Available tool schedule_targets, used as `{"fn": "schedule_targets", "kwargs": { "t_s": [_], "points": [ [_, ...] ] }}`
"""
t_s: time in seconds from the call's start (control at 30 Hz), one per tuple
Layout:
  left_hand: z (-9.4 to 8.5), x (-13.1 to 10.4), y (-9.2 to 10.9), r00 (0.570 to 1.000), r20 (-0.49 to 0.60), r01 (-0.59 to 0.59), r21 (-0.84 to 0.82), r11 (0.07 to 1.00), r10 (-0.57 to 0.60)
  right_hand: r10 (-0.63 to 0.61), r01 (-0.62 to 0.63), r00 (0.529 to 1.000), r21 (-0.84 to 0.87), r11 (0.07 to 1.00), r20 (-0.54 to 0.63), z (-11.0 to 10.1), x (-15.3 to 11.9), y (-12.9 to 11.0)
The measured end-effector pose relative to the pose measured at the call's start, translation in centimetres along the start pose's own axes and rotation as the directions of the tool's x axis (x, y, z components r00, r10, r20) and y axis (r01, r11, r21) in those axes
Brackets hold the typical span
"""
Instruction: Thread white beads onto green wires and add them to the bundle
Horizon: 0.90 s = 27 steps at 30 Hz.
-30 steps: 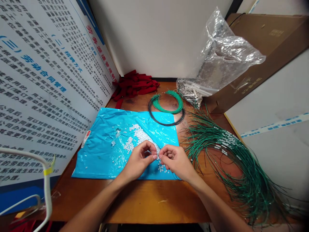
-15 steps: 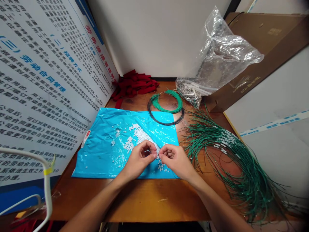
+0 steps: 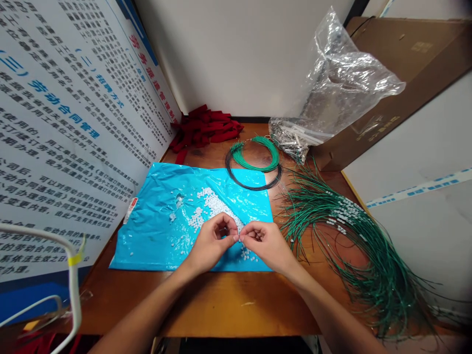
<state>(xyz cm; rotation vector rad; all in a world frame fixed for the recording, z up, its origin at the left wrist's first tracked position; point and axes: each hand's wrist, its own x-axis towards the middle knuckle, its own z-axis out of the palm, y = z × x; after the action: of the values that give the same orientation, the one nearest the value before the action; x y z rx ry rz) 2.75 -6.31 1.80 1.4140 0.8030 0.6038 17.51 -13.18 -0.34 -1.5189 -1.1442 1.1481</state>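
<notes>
My left hand (image 3: 216, 241) and my right hand (image 3: 265, 243) meet fingertip to fingertip above a blue plastic bag (image 3: 147, 236) lying flat. Thumb and forefinger are pinched on each hand. Whatever sits between the tips is too small to make out. Small white beads (image 3: 212, 201) lie scattered in a pile on the bag, just beyond my fingers, and some lie below the right hand. To the right rests a large bundle of green cords (image 3: 383, 265), with many white beads (image 3: 344, 211) grouped along it.
Behind the bag lie a coil of green cord (image 3: 275, 157) and a ring of black cord (image 3: 254, 188). Red fabric strips (image 3: 206, 129) are heaped at the back. A clear plastic bag (image 3: 339, 93) leans by a cardboard box (image 3: 405, 54). A white cable (image 3: 73, 290) hangs at left.
The fingertips of my two hands have come slightly closer together, the right moving a little to the left. Both pinches stay closed; the things on the table lie as before.
</notes>
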Motion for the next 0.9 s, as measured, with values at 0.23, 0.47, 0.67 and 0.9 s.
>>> {"fn": "schedule_targets", "kwargs": {
  "t_s": [0.23,0.47,0.67,0.9],
  "points": [
    [-0.2,0.2,-0.5,1.0,-0.006,0.016,-0.054,0.998,-0.017,-0.007,0.006,1.0,-0.011,1.0,-0.016,0.2,0.0,0.3],
    [-0.8,0.5,-0.2,0.993,0.121,-0.001,0.044,0.999,-0.004,0.049,-0.052,0.997,0.061,0.997,0.056,-0.1,0.0,0.3],
    [-1.3,0.4,-1.3,0.968,0.207,-0.236,0.582,0.778,0.139,0.144,-0.146,0.989,0.044,0.988,0.043,-1.7,-0.2,0.7],
    [-0.9,0.4,-3.0,0.951,0.27,-0.308,0.779,0.546,0.152,0.103,-0.106,0.993,0.05,0.993,0.05,-1.7,-0.5,2.1]
  ]
}}
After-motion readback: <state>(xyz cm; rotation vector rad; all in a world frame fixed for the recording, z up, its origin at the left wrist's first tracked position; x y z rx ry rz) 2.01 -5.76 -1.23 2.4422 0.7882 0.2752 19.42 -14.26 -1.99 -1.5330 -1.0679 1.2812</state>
